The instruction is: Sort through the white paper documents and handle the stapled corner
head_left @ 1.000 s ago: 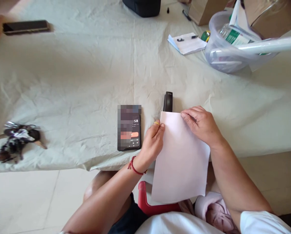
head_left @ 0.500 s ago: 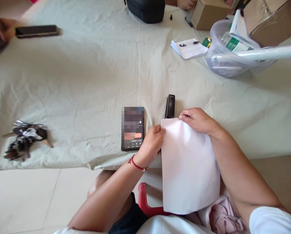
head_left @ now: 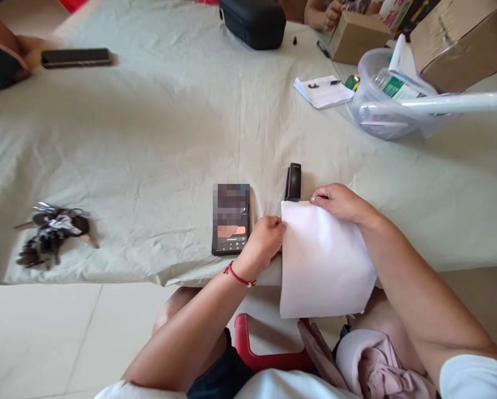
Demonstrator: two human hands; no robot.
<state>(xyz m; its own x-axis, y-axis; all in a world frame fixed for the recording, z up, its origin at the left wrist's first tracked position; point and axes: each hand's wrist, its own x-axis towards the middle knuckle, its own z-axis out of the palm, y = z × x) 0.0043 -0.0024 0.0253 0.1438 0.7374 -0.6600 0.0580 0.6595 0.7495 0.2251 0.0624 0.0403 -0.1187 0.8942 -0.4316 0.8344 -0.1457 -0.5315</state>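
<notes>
A blank white sheet of paper (head_left: 325,263) hangs over the table's front edge toward my lap; I cannot tell whether it is one sheet or several. My left hand (head_left: 269,238) pinches its left edge near the upper corner. My right hand (head_left: 340,202) is closed on the top edge, right of the middle. Just beyond the upper left corner lies a black stapler (head_left: 293,181), its near end meeting or going under the paper's edge. Left of my left hand is a phone (head_left: 232,221) with its screen lit and partly blurred.
A bunch of keys (head_left: 57,230) lies at the left. Farther back are another phone (head_left: 77,57), a black case (head_left: 254,22), a notepad (head_left: 325,93), a plastic basket (head_left: 367,100) and cardboard boxes (head_left: 359,36). Other people's hands (head_left: 329,16) show at the far edge. A red stool (head_left: 257,354) stands below.
The paper's lower end has lifted, so the sheet looks shorter and uncovers more of the red stool. Both hands keep their hold. The whole view has shifted slightly.
</notes>
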